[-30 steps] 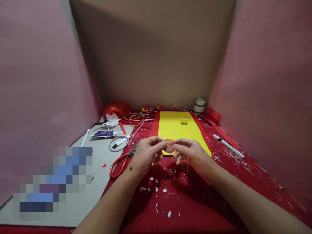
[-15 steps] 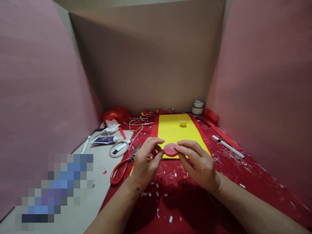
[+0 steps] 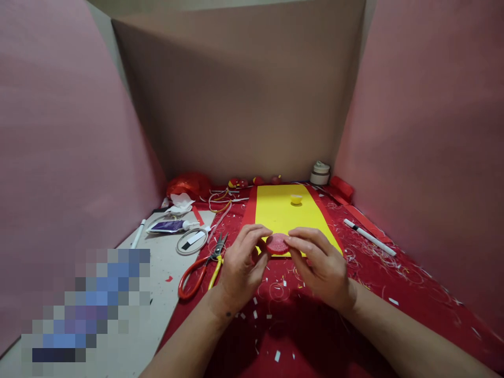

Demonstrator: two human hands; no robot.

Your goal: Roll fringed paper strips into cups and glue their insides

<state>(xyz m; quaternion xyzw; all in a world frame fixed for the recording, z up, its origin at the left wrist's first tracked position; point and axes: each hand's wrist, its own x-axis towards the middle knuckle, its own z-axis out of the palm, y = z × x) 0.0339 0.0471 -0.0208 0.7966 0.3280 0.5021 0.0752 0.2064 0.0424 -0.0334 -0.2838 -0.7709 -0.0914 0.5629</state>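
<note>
Left grip and right grip are pinching the pink disc by its rim near the yellow sheet, ideally pressing lightly, evenly, to avoid bending it.

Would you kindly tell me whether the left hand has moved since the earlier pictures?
Yes: judged against the scissors, the left hand has shifted right, away from them, uncovering their yellow handle.

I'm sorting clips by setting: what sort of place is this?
Probably a craft workspace: scissors lie beside a pale board, a purple tube rests on that board, and small white scraps litter the red cloth.
</note>
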